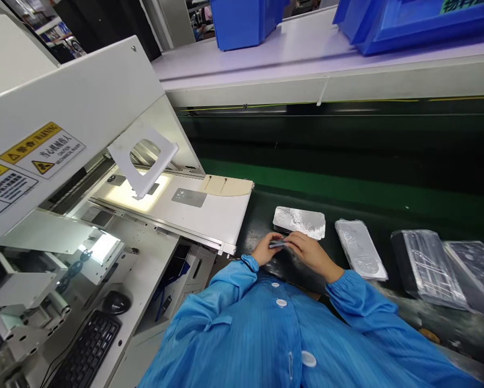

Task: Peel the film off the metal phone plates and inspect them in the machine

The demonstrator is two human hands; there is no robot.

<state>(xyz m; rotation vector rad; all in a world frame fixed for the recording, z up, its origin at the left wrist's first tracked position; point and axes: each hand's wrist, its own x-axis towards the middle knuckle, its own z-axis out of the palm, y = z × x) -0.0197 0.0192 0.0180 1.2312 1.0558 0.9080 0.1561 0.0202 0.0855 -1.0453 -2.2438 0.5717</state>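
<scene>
From the head view: both hands were up by the belt's (387,183) near edge, pinching a small thin stack (277,244) between the fingertips, left hand (263,249) on one end, right hand (308,252) on the other. Its long axis ran roughly side to side, hand to hand; couldn't tell what it was made of. A silver pack (301,220) lay just past the fingers, further in from that edge, also longer crossways. Right hand looked a bit nearer to it, but no idea if they touched. Wrapped packs sat off to the right.

Readable stuff: the white machine's sticker (43,150) said 警告/WARNING, 当心机械伤人, CAUTION MECHANICAL INJURY. Another sticker (7,189) showed WARNING, fine print too small. A blue bin (420,27) on the shelf had a green label (464,5) starting 物料, rest cut off. Spotted no brands, fwiw.
</scene>
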